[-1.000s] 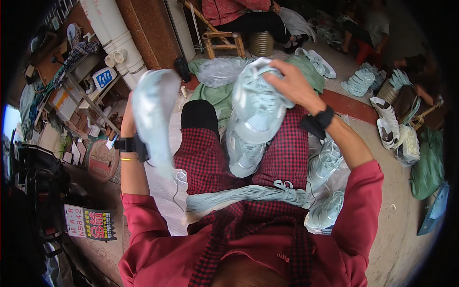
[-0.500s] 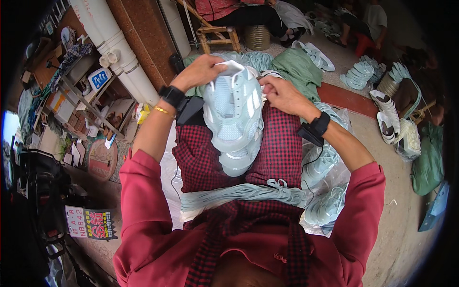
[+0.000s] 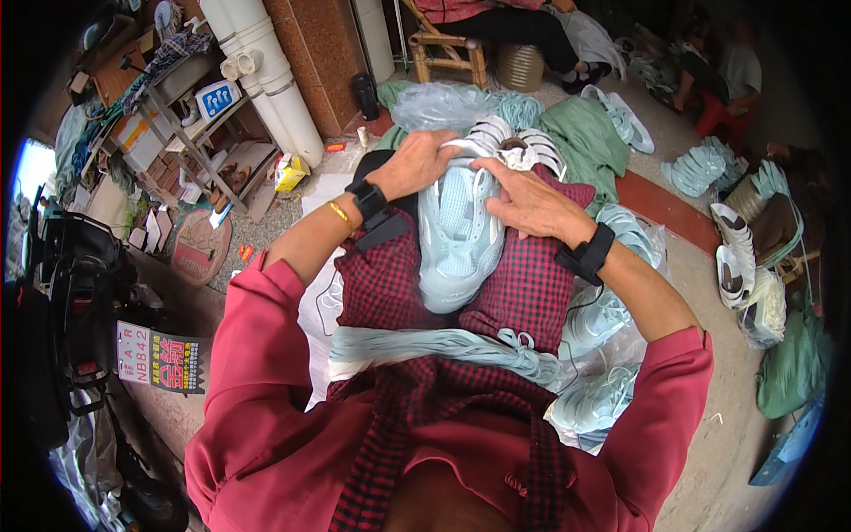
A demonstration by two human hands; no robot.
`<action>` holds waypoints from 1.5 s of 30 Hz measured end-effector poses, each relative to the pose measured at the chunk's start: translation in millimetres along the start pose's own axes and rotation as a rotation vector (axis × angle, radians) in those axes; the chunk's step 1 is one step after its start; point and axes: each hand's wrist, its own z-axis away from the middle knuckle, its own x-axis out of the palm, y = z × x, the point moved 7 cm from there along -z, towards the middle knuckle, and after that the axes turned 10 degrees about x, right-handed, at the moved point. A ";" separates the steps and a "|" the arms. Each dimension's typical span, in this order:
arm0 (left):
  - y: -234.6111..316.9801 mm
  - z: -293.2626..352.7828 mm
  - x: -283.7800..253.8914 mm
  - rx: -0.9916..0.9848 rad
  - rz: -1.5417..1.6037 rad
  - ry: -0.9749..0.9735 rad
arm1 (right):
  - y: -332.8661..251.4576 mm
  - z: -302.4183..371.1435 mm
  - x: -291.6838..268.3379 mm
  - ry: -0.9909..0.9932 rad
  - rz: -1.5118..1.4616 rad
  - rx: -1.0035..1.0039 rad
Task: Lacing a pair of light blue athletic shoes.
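Note:
A pale blue sneaker point(image 3: 457, 235) rests between my thighs, its toe toward me and its eyelet rows showing no lace. My left hand point(image 3: 415, 165) grips the collar at the far end, fingers closed over the rim. My right hand point(image 3: 536, 202) holds the right edge of the opening, index finger at the tongue and thumb on the eyelet side; some fingers are hidden beneath the palm. Across my lap lies a tied bundle of pale blue laces point(image 3: 434, 348), over the checked red and black apron point(image 3: 523, 293).
White and brown shoes point(image 3: 523, 146) lie just beyond my hands, beside a green sack point(image 3: 585, 142). More pale blue sneakers point(image 3: 596, 395) sit on plastic at my right. A person point(image 3: 510, 35) sits ahead; a shelf point(image 3: 191, 133) and parked scooter point(image 3: 75, 310) stand left.
The sneaker has come down into my lap, and the second toe that showed under it is out of sight. My right hand has moved onto its opening. The view has shifted.

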 end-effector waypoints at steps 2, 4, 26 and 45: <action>18.0 1.4 -12.9 0.024 0.023 0.074 | 0.7 -4.3 -2.8 0.156 0.034 -0.139; 31.4 6.4 -24.1 -0.012 0.151 0.007 | 12.1 -7.2 -7.9 0.281 0.170 -0.181; 28.2 6.8 -25.3 0.033 0.282 -0.330 | 6.5 -60.1 6.4 0.139 0.124 0.221; 14.7 3.2 -10.0 -0.145 0.066 -0.523 | 18.7 -31.2 -9.0 0.141 -0.192 -0.168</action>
